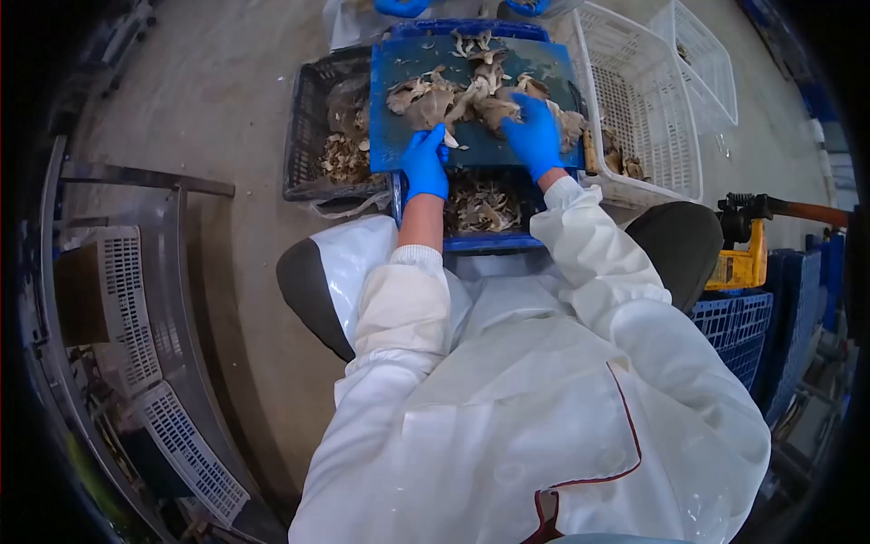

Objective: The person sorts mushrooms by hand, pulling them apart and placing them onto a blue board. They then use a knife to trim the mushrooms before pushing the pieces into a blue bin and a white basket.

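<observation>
Grey-brown oyster mushrooms (433, 107) lie in a loose pile on a blue-green cutting board (390, 150). My left hand (426, 165), in a blue glove, is closed at the board's near edge, its fingertips pinching a mushroom with a pale stem end. Farther right, my right hand (535, 136), also gloved in blue, bends its fingers over a mushroom cap (496, 112); part of its grip is hidden. Beneath the board, a blue crate (494, 242) holds torn mushroom pieces (482, 207). Beside the board's right edge is a wooden handle (590, 152).
A black crate (304, 127) with mushroom scraps stands left of the board. To the right is a white perforated crate (684, 136) with a few mushrooms, another white crate (716, 68) behind it. Another person's blue-gloved hand (401, 7) shows opposite. A metal rack (181, 272) stands left.
</observation>
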{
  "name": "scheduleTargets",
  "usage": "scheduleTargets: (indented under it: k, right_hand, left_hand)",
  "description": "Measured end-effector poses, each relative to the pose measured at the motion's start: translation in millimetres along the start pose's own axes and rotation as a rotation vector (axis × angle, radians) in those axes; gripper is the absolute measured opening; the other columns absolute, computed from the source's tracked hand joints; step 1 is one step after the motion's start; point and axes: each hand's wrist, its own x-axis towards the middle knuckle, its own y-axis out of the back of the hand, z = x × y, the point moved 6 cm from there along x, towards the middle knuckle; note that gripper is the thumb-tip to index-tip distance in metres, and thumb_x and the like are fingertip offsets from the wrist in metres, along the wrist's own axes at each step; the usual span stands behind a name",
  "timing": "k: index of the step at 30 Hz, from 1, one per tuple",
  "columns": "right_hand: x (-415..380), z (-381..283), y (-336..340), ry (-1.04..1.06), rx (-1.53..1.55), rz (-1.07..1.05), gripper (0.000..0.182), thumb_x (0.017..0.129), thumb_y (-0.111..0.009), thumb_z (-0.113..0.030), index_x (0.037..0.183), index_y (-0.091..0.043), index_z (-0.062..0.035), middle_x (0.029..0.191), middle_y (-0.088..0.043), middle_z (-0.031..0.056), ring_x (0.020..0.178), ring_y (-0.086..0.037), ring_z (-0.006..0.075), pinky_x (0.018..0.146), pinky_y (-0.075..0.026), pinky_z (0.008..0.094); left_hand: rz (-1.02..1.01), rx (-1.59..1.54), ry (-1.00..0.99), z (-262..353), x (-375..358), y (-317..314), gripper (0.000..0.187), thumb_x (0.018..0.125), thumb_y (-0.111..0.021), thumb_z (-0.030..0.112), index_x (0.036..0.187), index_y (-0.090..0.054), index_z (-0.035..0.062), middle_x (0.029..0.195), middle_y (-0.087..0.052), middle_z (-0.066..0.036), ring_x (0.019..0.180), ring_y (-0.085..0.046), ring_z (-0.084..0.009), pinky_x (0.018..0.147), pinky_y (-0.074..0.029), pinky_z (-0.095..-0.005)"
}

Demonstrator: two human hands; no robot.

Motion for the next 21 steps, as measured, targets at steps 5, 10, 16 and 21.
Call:
scheduleTargets:
  k: [5,10,16,21]
  right_hand:
    - [-20,-10,-38,-0.441,0.652,-0.341,0.039,0.075,-0.067,-0.027,0.101,-0.058,0.0000,0.086,-0.062,0.0063,0.075,-0.057,0.0148,0.069,-0.046,0.0266]
    - [-36,-19,-24,-0.547,0.981,-0.357,0.022,0.078,-0.062,-0.020,0.094,-0.061,-0.0044,0.079,-0.062,0.0028,0.066,-0.056,0.0093,0.060,-0.044,0.0225]
    - [-51,-12,-8,-0.809,1.121,-0.394,0.011,0.078,-0.063,-0.021,0.084,-0.060,-0.0113,0.074,-0.061,-0.0003,0.062,-0.054,0.0075,0.058,-0.041,0.0205]
    - [-46,-14,-18,-0.661,0.955,-0.425,0.014,0.078,-0.064,-0.019,0.086,-0.060,-0.0094,0.075,-0.059,-0.0011,0.067,-0.054,0.0072,0.059,-0.041,0.0200]
  left_hand:
    - [-0.089,-0.002,0.036,-4,-23,-25,0.016,0.079,-0.064,0.016,0.073,-0.051,0.0074,0.063,-0.049,-0.002,0.053,-0.043,-0.0100,0.049,-0.032,-0.0239]
    - [-0.084,-0.186,0.062,1,-18,-14,0.022,0.080,-0.064,0.016,0.069,-0.045,0.0095,0.062,-0.047,-0.002,0.055,-0.045,-0.0111,0.049,-0.034,-0.0244]
    - [-0.184,-0.067,0.036,0,-21,-18,0.011,0.080,-0.062,0.013,0.078,-0.052,0.0091,0.066,-0.050,-0.001,0.057,-0.047,-0.0101,0.051,-0.035,-0.0237]
    - [-0.231,0.078,0.128,-13,-35,-29,0.011,0.079,-0.063,0.012,0.086,-0.055,0.0082,0.067,-0.051,0.000,0.057,-0.047,-0.0105,0.051,-0.034,-0.0232]
